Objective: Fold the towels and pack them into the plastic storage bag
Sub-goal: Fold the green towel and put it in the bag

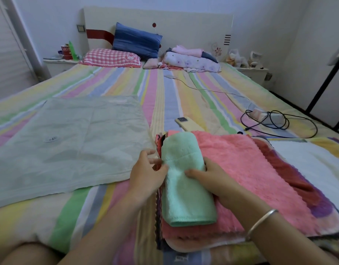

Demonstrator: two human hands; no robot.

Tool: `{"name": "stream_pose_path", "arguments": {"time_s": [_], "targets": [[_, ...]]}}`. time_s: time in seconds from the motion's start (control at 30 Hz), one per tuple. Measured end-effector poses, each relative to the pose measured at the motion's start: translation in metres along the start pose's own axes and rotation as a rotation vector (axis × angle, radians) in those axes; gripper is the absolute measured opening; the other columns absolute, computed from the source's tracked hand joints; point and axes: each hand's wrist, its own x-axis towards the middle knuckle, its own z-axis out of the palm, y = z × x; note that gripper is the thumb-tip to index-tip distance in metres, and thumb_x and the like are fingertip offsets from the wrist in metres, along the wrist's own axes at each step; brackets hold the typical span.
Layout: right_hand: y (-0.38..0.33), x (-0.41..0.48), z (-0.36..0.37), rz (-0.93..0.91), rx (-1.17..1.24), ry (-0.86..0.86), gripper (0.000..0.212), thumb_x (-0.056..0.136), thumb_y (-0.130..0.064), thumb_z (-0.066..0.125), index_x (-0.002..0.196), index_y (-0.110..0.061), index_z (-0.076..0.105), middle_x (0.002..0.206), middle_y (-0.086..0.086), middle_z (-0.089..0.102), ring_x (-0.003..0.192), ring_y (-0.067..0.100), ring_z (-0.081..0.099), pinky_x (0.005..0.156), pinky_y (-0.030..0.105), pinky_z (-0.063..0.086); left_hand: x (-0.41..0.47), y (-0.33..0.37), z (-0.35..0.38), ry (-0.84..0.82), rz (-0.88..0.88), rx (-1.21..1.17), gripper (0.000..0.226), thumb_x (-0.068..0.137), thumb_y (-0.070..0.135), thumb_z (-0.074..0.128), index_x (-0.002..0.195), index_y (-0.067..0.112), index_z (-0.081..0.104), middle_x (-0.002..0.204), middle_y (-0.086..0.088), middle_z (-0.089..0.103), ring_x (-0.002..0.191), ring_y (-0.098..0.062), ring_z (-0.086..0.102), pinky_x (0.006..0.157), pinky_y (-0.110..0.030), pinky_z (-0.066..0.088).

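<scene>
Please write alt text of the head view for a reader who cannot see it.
The left hand and right hand hold a folded green towel by its sides, on a pile of unfolded towels with a pink one on top. Left of it, the plastic storage bag lies flat on the striped bed, and a phone lies behind the pile.

The striped bed carries a flat plastic storage bag, a towel stack, a phone, a power strip and a checked pillow.
</scene>
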Motion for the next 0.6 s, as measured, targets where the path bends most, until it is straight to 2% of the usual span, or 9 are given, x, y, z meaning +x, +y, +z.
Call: {"name": "stream_pose_path", "arguments": {"time_s": [0.1, 0.17, 0.2, 0.27, 0.3, 0.37, 0.43, 0.5, 0.6], "targets": [[-0.009, -0.003, -0.011, -0.032, 0.06, -0.074, 0.041, 0.088, -0.013, 0.062, 0.123, -0.027, 0.046, 0.11, 0.001, 0.065, 0.095, 0.021, 0.067, 0.085, 0.041, 0.056, 0.013, 0.013, -0.011, 0.044, 0.107, 0.031, 0.078, 0.075, 0.052, 0.074, 0.138, 0.021, 0.04, 0.129, 0.009, 0.051, 0.106, -0.01, 0.059, 0.097, -0.036, 0.048], [-0.02, -0.006, -0.023, -0.066, 0.004, -0.154, 0.039, 0.088, -0.011, 0.061, 0.12, -0.029, 0.05, 0.107, 0.002, 0.068, 0.091, 0.022, 0.069, 0.08, 0.039, 0.058, 0.021, 0.027, -0.022, -0.06, 0.054, -0.124, 0.099, 0.064, 0.068, 0.075, 0.142, 0.022, 0.036, 0.131, 0.006, 0.052, 0.113, -0.01, 0.058, 0.092, -0.029, 0.048], [-0.026, -0.008, -0.032, -0.067, -0.017, -0.222, 0.037, 0.088, -0.01, 0.06, 0.119, -0.03, 0.054, 0.104, 0.003, 0.07, 0.088, 0.022, 0.07, 0.075, 0.036, 0.059, 0.024, 0.033, -0.028, -0.152, -0.013, -0.223, 0.101, 0.061, 0.069, 0.076, 0.142, 0.02, 0.038, 0.129, 0.005, 0.057, 0.111, -0.011, 0.061, 0.087, -0.025, 0.049], [-0.04, -0.01, -0.049, -0.038, -0.047, -0.392, 0.036, 0.09, -0.006, 0.058, 0.117, -0.031, 0.059, 0.103, 0.005, 0.073, 0.085, 0.022, 0.071, 0.069, 0.031, 0.058, 0.026, 0.038, -0.035, -0.389, -0.143, -0.373, 0.083, 0.066, 0.061, 0.076, 0.131, 0.015, 0.055, 0.118, 0.0, 0.069, 0.104, -0.014, 0.068, 0.081, -0.025, 0.053], [-0.044, -0.009, -0.058, -0.021, -0.079, -0.467, 0.036, 0.09, -0.006, 0.057, 0.117, -0.029, 0.06, 0.105, 0.006, 0.072, 0.089, 0.023, 0.071, 0.07, 0.031, 0.058, 0.026, 0.037, -0.036, -0.481, -0.185, -0.384, 0.07, 0.067, 0.058, 0.075, 0.121, 0.015, 0.064, 0.111, -0.001, 0.073, 0.101, -0.015, 0.069, 0.084, -0.028, 0.054], [-0.047, -0.004, -0.071, 0.008, -0.212, -0.538, 0.036, 0.09, -0.008, 0.06, 0.121, -0.027, 0.058, 0.112, 0.007, 0.07, 0.097, 0.026, 0.069, 0.078, 0.035, 0.058, 0.021, 0.025, -0.03, -0.561, -0.202, -0.284, 0.061, 0.067, 0.059, 0.078, 0.109, 0.015, 0.071, 0.104, 0.0, 0.075, 0.099, -0.015, 0.07, 0.087, -0.031, 0.054], [-0.042, 0.006, -0.074, -0.013, -0.509, -0.456, 0.043, 0.087, -0.018, 0.067, 0.127, -0.028, 0.052, 0.119, 0.005, 0.066, 0.101, 0.023, 0.067, 0.087, 0.039, 0.055, 0.015, 0.013, -0.02, -0.558, -0.197, -0.182, 0.052, 0.072, 0.055, 0.077, 0.106, 0.015, 0.071, 0.1, 0.0, 0.076, 0.093, -0.013, 0.071, 0.076, -0.025, 0.055], [-0.032, 0.015, -0.068, -0.108, -0.863, -0.293, 0.058, 0.083, -0.033, 0.07, 0.133, -0.032, 0.04, 0.125, 0.001, 0.057, 0.104, 0.018, 0.06, 0.091, 0.033, 0.05, 0.011, 0.005, -0.011, -0.514, -0.217, -0.154, 0.036, 0.082, 0.042, 0.072, 0.102, 0.012, 0.073, 0.095, -0.002, 0.076, 0.08, -0.009, 0.072, 0.064, -0.018, 0.053], [-0.02, 0.015, -0.056, -0.335, -1.052, -0.172, 0.054, 0.085, -0.035, 0.064, 0.125, -0.032, 0.028, 0.122, 0.002, 0.055, 0.1, 0.02, 0.057, 0.087, 0.035, 0.048, 0.01, 0.003, -0.005, -0.42, -0.24, -0.12, 0.029, 0.085, 0.035, 0.071, 0.097, 0.009, 0.073, 0.088, -0.003, 0.076, 0.067, -0.005, 0.069, 0.054, -0.015, 0.048]]}}
